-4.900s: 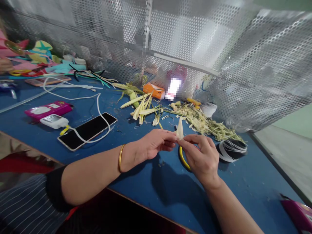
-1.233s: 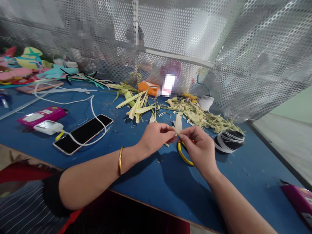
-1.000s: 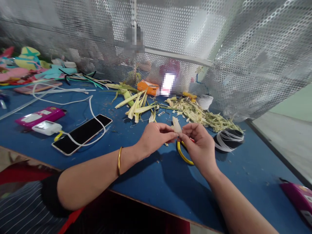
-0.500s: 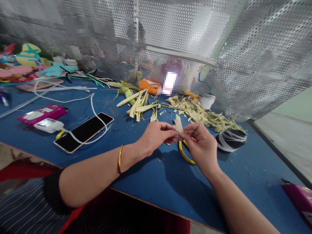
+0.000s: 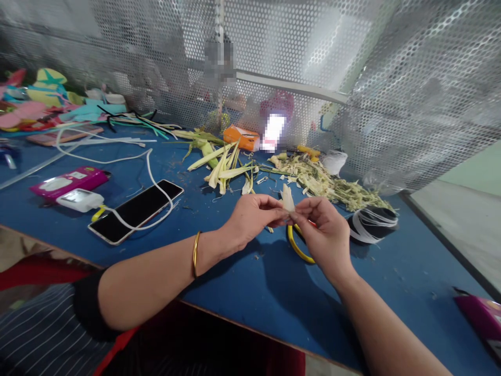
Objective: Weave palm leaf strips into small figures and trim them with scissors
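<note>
A small pale corn husk piece (image 5: 287, 198) stands upright between my two hands above the blue table. My left hand (image 5: 256, 219) pinches its lower left side between thumb and fingers. From the right, my right hand (image 5: 323, 230) pinches the base with thumb and forefinger, and the fingertips of both hands nearly meet. Partly hidden beneath my right hand lies a yellow loop handle (image 5: 297, 249), seemingly of scissors, with a bit of red showing. Beyond my hands are longer pale green husk strips (image 5: 225, 169) and a heap of shredded husk scraps (image 5: 324, 180).
A spool of white thread (image 5: 371, 224) stands right of my right hand. To the left lie a black phone (image 5: 136, 211), a white cable (image 5: 151, 172) and a magenta packet (image 5: 70, 183). An orange box (image 5: 240, 138) and a lit phone (image 5: 273, 133) are by the perforated silver screen (image 5: 289, 47).
Both hands keep their pinch on the husk piece, with barely any movement of the fingers. The whole view has shifted very slightly.
</note>
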### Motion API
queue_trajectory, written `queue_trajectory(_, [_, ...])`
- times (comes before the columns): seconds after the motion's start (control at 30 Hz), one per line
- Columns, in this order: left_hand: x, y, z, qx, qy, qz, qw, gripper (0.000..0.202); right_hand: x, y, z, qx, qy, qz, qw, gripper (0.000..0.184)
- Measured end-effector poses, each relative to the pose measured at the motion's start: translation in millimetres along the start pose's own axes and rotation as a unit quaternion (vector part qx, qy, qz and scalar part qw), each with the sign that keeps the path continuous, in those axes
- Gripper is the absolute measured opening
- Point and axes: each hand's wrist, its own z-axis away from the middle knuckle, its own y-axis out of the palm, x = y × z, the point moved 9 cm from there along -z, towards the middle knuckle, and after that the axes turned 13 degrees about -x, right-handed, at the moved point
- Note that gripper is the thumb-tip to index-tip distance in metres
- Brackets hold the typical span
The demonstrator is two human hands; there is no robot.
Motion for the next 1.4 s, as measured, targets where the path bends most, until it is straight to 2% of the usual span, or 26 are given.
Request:
queue_trajectory(0.13, [1.0,-0.5,-1.0,0.003,-0.016,0.004,1.0,0.009,1.3,4.1,1.4,0.02,0.018,-0.032,0.999,0.013])
queue_trajectory(0.2, [4.1,-1.5,-2.1,0.005,-0.039,0.013,0.999,0.009,5.2,4.4,1.9,0.027,0.001,-0.022,0.999,0.014])
queue_trajectory(0.27, [7.2,-3.2,-3.2,0.003,-0.059,0.023,0.998,0.009,13.5,4.2,2.4,0.035,-0.052,0.017,0.998,0.017])
queue_trajectory(0.37, [10.6,-3.9,-3.3,0.006,-0.084,0.043,0.996,0.007,29.6,5.9,5.3,0.049,-0.162,0.094,0.981,0.015])
queue_trajectory(0.47, [12.3,-2.5,-1.5,0.015,-0.101,0.064,0.993,0.007,36.7,6.9,7.4,0.053,-0.216,0.128,0.967,0.016])
queue_trajectory(0.7, [16.8,3.7,2.1,0.043,-0.131,0.09,0.986,0.011,36.4,7.2,6.8,0.047,-0.218,0.144,0.964,0.014])
queue_trajectory(0.83, [10.6,2.5,0.6,0.034,-0.072,0.047,0.996,0.015,37.5,4.7,5.7,0.031,-0.199,0.115,0.973,0.014])
queue_trajectory(0.97, [-1.6,-0.3,-0.4,0.017,0.016,-0.01,1.0,0.014,24.5,3.3,2.1,0.026,-0.105,0.079,0.991,0.01])
queue_trajectory(1.07, [-11.1,-1.5,0.0,0.011,0.082,-0.051,0.995,0.011,14.4,2.2,0.6,0.02,-0.04,0.046,0.998,0.006])
queue_trajectory(1.2, [-19.3,-1.5,1.0,0.012,0.155,-0.121,0.98,0.011,9.5,2.6,0.1,0.02,-0.012,0.035,0.999,0.006])
queue_trajectory(1.4, [-21.5,-0.5,2.1,0.017,0.195,-0.166,0.967,0.013,6.0,2.6,-0.5,0.02,0.017,0.022,0.999,0.009])
